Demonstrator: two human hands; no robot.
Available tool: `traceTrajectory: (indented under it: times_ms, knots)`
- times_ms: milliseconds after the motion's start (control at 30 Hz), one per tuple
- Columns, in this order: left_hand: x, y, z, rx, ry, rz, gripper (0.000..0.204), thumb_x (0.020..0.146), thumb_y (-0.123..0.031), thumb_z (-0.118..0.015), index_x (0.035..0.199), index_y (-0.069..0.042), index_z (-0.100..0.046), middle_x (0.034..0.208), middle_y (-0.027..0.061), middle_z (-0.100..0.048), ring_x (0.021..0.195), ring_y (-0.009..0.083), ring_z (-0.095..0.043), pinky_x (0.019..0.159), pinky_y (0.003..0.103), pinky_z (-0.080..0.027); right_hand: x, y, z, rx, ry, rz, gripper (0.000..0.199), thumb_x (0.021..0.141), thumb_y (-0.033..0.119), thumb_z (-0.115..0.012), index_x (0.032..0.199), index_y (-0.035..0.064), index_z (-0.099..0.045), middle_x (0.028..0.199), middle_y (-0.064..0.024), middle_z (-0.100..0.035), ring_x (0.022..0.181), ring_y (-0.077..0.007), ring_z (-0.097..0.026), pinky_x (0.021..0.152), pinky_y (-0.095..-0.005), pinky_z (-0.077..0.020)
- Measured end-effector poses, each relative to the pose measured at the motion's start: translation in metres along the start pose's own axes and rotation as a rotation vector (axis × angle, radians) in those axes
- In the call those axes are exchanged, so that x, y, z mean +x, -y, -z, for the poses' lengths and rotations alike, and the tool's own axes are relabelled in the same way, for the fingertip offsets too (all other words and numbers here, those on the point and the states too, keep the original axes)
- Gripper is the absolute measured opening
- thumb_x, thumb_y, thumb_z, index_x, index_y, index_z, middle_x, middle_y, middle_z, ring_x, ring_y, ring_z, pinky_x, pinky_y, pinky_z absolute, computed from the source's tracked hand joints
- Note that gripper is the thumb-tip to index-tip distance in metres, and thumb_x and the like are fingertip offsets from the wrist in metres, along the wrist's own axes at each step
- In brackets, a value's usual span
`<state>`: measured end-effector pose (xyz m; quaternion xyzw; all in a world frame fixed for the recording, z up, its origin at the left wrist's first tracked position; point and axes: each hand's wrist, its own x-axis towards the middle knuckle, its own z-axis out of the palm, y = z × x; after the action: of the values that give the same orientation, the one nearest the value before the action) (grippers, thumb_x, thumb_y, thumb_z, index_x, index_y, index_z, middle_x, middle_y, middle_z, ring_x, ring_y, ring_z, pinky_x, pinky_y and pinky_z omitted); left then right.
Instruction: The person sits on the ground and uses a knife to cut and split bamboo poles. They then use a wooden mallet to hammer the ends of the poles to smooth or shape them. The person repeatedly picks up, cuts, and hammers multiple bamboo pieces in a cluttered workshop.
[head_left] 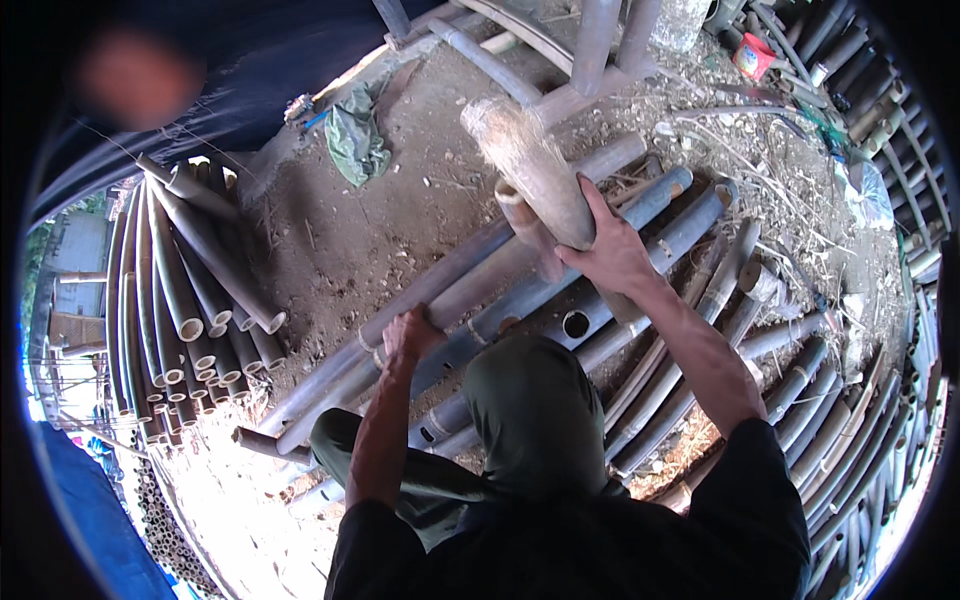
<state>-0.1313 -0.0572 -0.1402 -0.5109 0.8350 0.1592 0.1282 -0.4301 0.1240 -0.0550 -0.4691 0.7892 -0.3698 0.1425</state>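
My right hand [615,255] is closed around a thick, pale wooden club [535,170] with a frayed, fibrous far end. The club is raised over several long bamboo poles lying side by side on the ground. Just beside it, a short bamboo piece [516,208] stands up from a long bamboo pole [480,285]; its lower part is blurred, so I cannot tell how it joins. Lower left, my left hand [410,335] is wrapped round that long pole. A dark bamboo pole [545,325] with a round hole in its side lies nearer my knees.
At left leans a bundle of bamboo poles [190,290], cut ends toward me. A bamboo frame [590,90] stands ahead. A green crumpled sack [357,135] lies on the dirt floor. More poles [830,430] are stacked at right, below a red container [753,57].
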Motion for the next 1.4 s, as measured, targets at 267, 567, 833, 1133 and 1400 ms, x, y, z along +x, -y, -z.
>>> traceTrajectory:
  times_ms: [267,567,833,1133,1400]
  knots:
    - [0.000,0.004,-0.010,-0.018,0.030,0.026,0.055,0.063,-0.036,-0.076,0.113,-0.015,-0.066,0.103,0.0160,-0.070,0.099,0.0352,-0.067,0.085,0.046,-0.053,0.000,0.023,0.003,0.038,-0.032,-0.019,0.101,0.074,0.019,-0.078,0.153,0.0104,-0.015,0.134,-0.0300,-0.050,0.118,-0.0404,-0.057,0.103,-0.0421,-0.0445]
    - [-0.005,0.008,-0.004,-0.001,0.059,0.070,0.052,0.066,-0.034,-0.073,0.113,-0.016,-0.065,0.108,0.0155,-0.069,0.104,0.0355,-0.065,0.087,0.046,-0.052,0.011,0.006,0.026,0.247,-0.302,-0.112,0.102,0.076,0.032,-0.078,0.153,0.0117,-0.015,0.130,-0.0284,-0.055,0.119,-0.0396,-0.057,0.101,-0.0441,-0.0474]
    - [-0.010,0.009,-0.016,0.002,-0.049,0.026,0.054,0.062,-0.035,-0.077,0.110,-0.013,-0.066,0.103,0.0158,-0.070,0.099,0.0365,-0.066,0.084,0.047,-0.053,-0.017,-0.066,-0.021,-0.218,0.096,-0.356,0.110,0.074,0.037,-0.079,0.156,0.0242,-0.007,0.125,-0.0288,-0.055,0.112,-0.0431,-0.059,0.101,-0.0461,-0.0467]
    - [-0.008,0.018,-0.024,0.002,0.024,0.048,0.057,0.064,-0.036,-0.076,0.115,-0.013,-0.062,0.108,0.0175,-0.069,0.101,0.0377,-0.066,0.085,0.047,-0.053,-0.015,-0.038,-0.007,-0.269,0.134,-0.450,0.106,0.076,0.035,-0.076,0.156,0.0253,-0.006,0.126,-0.0328,-0.054,0.114,-0.0455,-0.058,0.101,-0.0477,-0.0464]
    - [0.007,-0.036,-0.007,0.000,0.030,-0.160,0.064,0.065,-0.041,-0.079,0.119,-0.014,-0.059,0.108,0.0173,-0.069,0.102,0.0363,-0.066,0.088,0.046,-0.053,-0.006,0.012,0.055,-0.246,0.225,-0.133,0.107,0.077,0.029,-0.079,0.156,0.0225,-0.008,0.130,-0.0302,-0.052,0.118,-0.0398,-0.057,0.104,-0.0428,-0.0469]
